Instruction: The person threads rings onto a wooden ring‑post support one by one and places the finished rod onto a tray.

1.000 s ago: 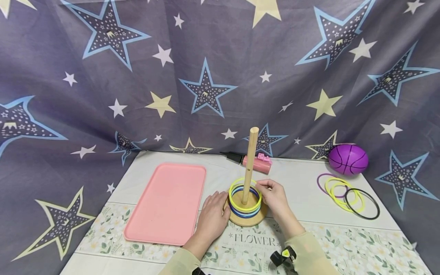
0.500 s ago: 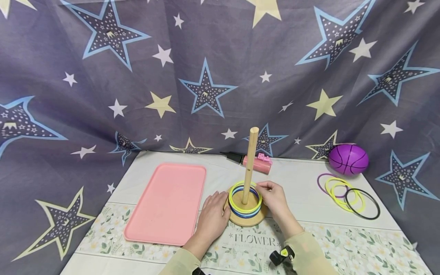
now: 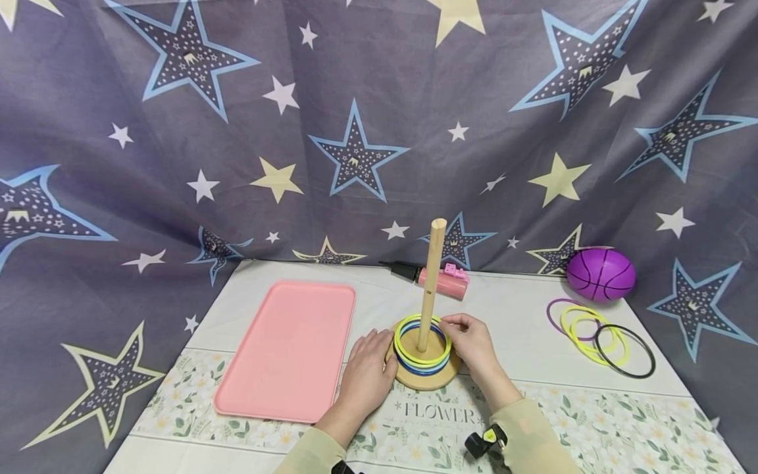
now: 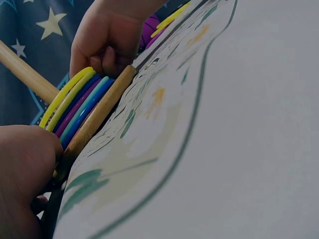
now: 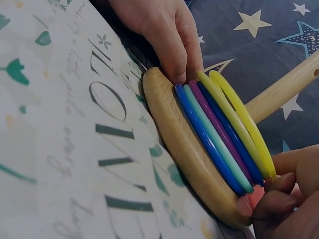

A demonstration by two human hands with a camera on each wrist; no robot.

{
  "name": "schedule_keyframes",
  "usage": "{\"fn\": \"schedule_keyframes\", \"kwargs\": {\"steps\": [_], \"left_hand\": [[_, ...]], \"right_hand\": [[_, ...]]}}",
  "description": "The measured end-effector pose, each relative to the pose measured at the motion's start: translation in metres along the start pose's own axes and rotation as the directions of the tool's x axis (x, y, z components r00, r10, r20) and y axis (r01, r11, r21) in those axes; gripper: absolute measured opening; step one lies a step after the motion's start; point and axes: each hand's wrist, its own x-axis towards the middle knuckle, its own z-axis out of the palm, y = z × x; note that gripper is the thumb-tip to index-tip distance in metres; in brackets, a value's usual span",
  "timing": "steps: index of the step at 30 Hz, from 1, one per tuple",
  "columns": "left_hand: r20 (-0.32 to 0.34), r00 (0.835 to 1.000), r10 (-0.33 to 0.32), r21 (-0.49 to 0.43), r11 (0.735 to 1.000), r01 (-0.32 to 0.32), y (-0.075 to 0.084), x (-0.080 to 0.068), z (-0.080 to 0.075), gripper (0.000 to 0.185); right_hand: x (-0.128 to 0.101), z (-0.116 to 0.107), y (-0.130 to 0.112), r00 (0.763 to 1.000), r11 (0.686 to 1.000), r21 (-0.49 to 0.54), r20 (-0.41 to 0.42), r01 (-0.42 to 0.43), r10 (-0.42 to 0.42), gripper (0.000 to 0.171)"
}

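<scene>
A wooden peg stand (image 3: 447, 380) stands at the table's middle, its upright peg (image 3: 433, 276) carrying a stack of several coloured rings (image 3: 422, 360). My right hand (image 3: 453, 324) pinches the right side of the top yellow ring (image 3: 408, 347). In the right wrist view, my fingertips (image 5: 279, 186) hold that yellow ring (image 5: 239, 112) just above the blue and purple rings. My left hand (image 3: 383, 355) rests against the left edge of the base. Its straight fingers (image 5: 169, 55) touch the wooden base (image 5: 189, 149). The left wrist view shows the stack (image 4: 75, 107) edge-on.
A pink tray (image 3: 284, 349) lies left of the stand. Loose purple, yellow and black rings (image 3: 592, 332) lie at the right, with a purple ball (image 3: 601, 274) behind them. A pink pump (image 3: 441, 282) lies behind the peg. A star-printed cloth hangs at the back.
The top yellow ring has come down from a tilted, raised position to lie nearly flat on the stack, with my right hand following it. The left hand has stayed put.
</scene>
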Motion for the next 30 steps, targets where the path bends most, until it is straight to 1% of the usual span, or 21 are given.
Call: {"fn": "schedule_keyframes", "kwargs": {"steps": [7,19,25,30], "left_hand": [[-0.001,1.000,-0.001,0.004,1.000,0.001,-0.0005,0.0007,0.0004,0.052],[0.002,1.000,-0.006,-0.002,1.000,0.006,0.0011,0.0003,-0.0004,0.051],[0.003,1.000,-0.007,-0.004,1.000,0.007,0.0012,0.0004,-0.0005,0.052],[0.005,1.000,-0.007,-0.001,1.000,0.007,0.0007,0.0005,0.0001,0.052]], "right_hand": [[0.0011,-0.0002,0.0008,1.000,1.000,-0.010,0.012,-0.012,0.012,0.017],[0.0020,-0.0010,0.0029,1.000,1.000,-0.019,0.005,0.004,-0.004,0.016],[0.0013,-0.0028,0.0019,1.000,1.000,0.002,0.005,0.005,-0.005,0.020],[-0.0002,-0.0098,-0.0008,1.000,0.999,0.036,-0.013,-0.001,0.001,0.024]]}}
